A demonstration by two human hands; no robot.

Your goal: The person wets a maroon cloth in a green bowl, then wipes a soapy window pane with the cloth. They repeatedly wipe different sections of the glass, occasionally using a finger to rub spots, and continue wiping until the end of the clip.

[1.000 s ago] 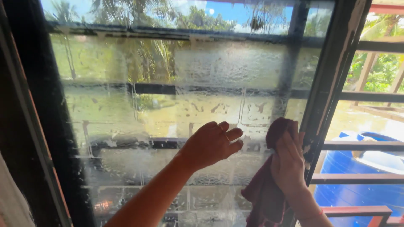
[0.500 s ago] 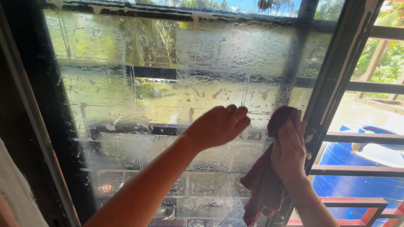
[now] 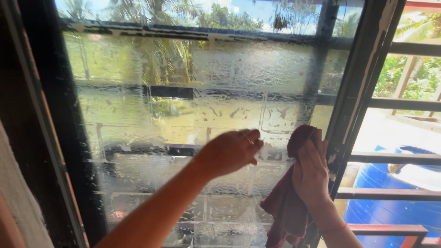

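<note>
Setting: window seen from indoors, dark frame, bars and bright greenery beyond.
Left hand: left hand (image 3: 229,151) reaches in from the lower left, fingers curled loosely toward the pane; the grip holds nothing that shows, fingertips at or just off the glass — which of the two cannot be told.
Right hand: right hand (image 3: 311,172) comes up from the lower right, its grip closed on a maroon cloth (image 3: 287,209), pressing the bunched top of it against the pane.
Cloth: long axis runs roughly up and down, upper end under the fingers, loose tail hanging below the wrist.
Key relation: cloth sits just right of the left hand, at about the same height, tight beside the window frame (image 3: 356,98); the right hand is the one on it, the left near but apart.
Glass: window pane (image 3: 183,92) is filmed with streaky, patchy residue across most of its face, spreading left and up from both hands.
Beyond: blue barrel (image 3: 390,209) outside behind the bars, lower right.
</note>
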